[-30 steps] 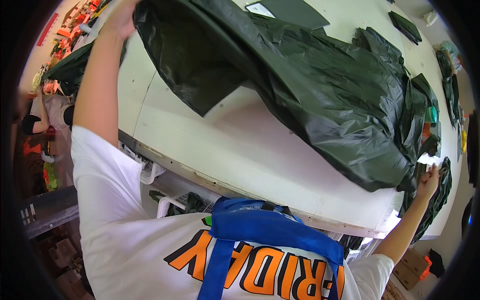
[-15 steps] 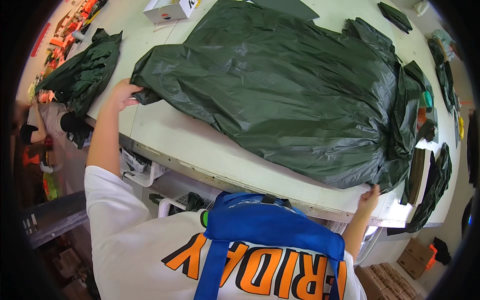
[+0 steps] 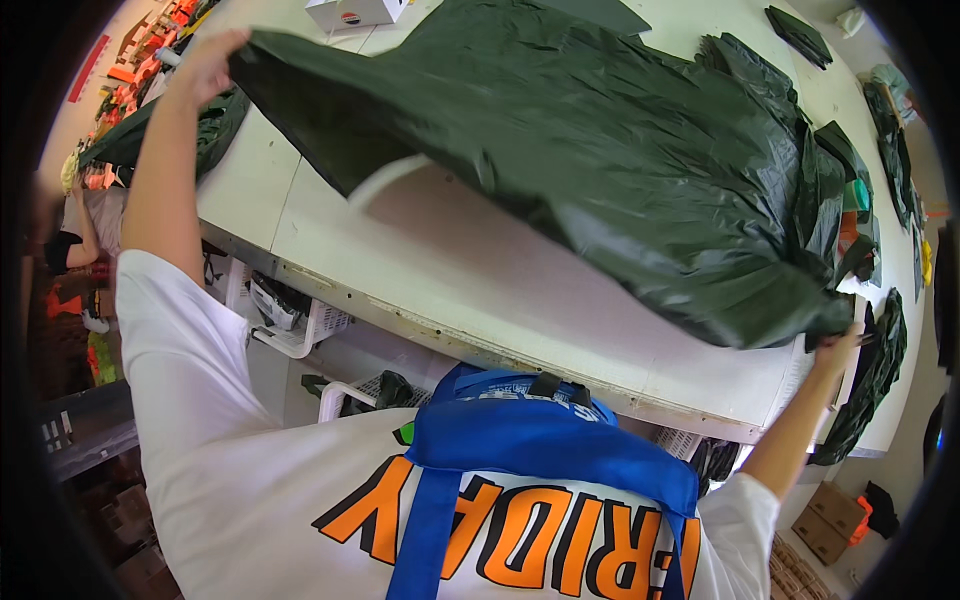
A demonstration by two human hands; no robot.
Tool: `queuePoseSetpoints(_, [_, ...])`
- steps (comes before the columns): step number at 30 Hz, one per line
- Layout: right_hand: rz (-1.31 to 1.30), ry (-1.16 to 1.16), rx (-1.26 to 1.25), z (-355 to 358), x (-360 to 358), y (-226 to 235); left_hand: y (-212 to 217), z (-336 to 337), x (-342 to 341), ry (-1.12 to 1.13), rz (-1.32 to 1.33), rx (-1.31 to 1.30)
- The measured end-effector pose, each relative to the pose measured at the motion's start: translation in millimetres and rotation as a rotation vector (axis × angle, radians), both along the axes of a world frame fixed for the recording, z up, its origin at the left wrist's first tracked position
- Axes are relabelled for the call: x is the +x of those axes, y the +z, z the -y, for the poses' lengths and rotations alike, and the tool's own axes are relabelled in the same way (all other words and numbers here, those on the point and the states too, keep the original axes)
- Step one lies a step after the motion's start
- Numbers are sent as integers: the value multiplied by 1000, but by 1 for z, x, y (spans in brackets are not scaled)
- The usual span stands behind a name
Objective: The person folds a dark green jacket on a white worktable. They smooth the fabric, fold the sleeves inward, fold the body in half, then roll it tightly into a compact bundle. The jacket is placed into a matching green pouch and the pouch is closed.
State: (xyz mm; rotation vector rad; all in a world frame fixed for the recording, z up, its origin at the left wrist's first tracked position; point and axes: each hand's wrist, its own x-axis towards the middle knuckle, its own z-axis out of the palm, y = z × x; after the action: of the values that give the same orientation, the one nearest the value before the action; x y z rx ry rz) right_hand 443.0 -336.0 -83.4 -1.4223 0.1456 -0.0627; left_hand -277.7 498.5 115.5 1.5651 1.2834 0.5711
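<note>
- Above white surface (image 3: 520,300): dark green plastic sheet (image 3: 600,160), lifted, spread betw. both hands.
- Left hand (image 3: 210,65) pinches its far-left corner.
- Right hand (image 3: 838,348) grips its right edge.

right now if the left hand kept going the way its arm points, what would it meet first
Probably the white box just beyond the left hand, which grips the dark green sheet; depth is unclear, so it may pass above it.
</note>
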Motion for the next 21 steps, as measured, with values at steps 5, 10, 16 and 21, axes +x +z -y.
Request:
queuePoseSetpoints(5, [66, 146, -342, 18, -41, 112, 31, 45, -45, 168, 95, 15])
queuePoseSetpoints(10, [-150, 282, -1231, 98, -122, 37, -121, 110, -137, -42, -577, 11])
queuePoseSetpoints(16, [-531, 203, -802, 88, -191, -41, -197, 175, -78, 70, -1259, 474])
queuePoseSetpoints(21, [-572, 175, -420, 42, -235, -28, -276, 270, 11, -654, -920, 177])
